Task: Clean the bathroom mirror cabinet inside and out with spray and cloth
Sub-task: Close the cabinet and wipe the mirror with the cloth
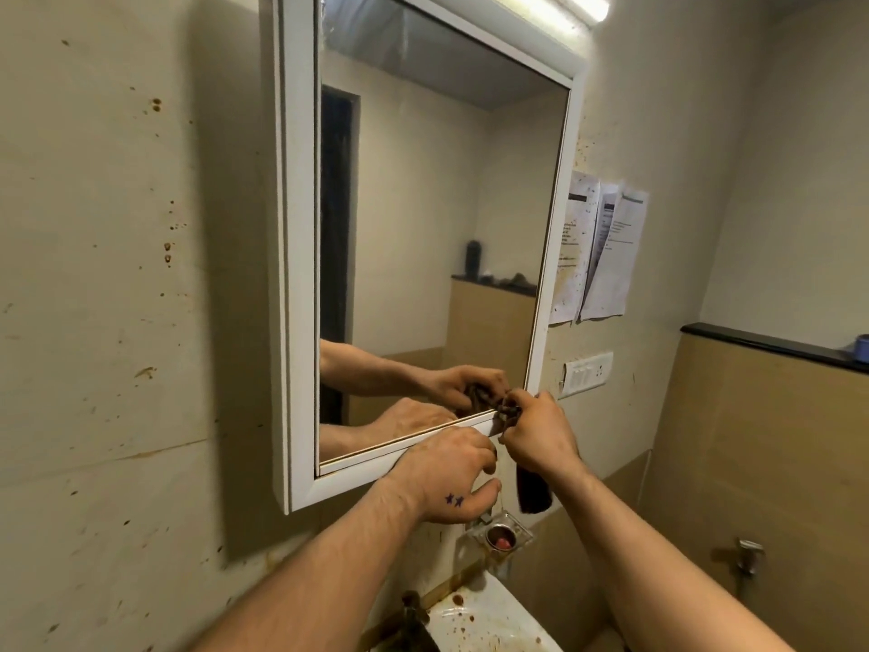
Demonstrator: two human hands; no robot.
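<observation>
The white-framed mirror cabinet hangs on the wall with its door closed. My right hand grips a dark brown cloth bunched against the frame's lower right corner, and a dark end of the cloth hangs below the hand. My left hand, with two small stars inked on it, rests against the bottom rail of the frame just left of the cloth, fingers curled under the edge. Both hands are reflected in the mirror glass. No spray bottle is in view.
A stained white sink with a tap sits below. A metal soap holder is fixed under the cabinet. Papers and a switch plate are on the wall to the right. A black ledge runs along the right wall.
</observation>
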